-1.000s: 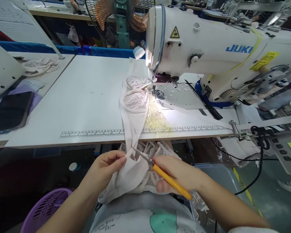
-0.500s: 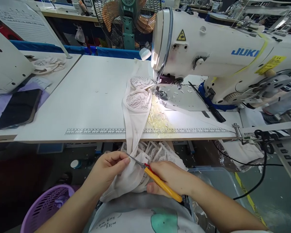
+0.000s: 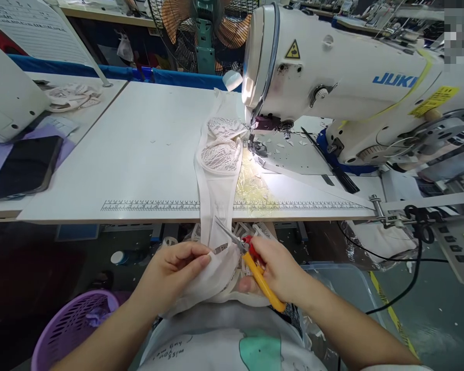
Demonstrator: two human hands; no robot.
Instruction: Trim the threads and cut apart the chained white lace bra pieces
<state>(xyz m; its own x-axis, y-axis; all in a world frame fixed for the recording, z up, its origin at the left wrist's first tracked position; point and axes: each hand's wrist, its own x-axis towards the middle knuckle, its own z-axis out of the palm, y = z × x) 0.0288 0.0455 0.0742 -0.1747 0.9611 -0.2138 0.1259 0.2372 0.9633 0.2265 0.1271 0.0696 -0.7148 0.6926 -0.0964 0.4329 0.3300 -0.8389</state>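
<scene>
A white lace bra point(image 3: 221, 154) stretches from beside the sewing machine needle over the table's front edge and down to my lap. Below that edge, my left hand point(image 3: 180, 270) is closed, pinching the bra's fabric between thumb and fingertips. My right hand point(image 3: 276, 270) is wrapped round scissors point(image 3: 261, 281) with yellow and red handles. Their blades are spread apart, pointing up and left over the white fabric near my left fingertips. Whether the lower blade touches the cloth I cannot tell.
The white JUKI sewing machine point(image 3: 344, 72) stands at right, a black-handled tool point(image 3: 342, 178) beside it. A printed ruler point(image 3: 154, 206) runs along the table front. A black phone point(image 3: 23, 167) lies at left. A purple basket point(image 3: 58, 330) and a clear bin point(image 3: 344, 273) stand below.
The scissors have opened and their tips have swung up, away from my left fingertips. My right hand has shifted slightly up and right. The left hand keeps its pinch on the fabric.
</scene>
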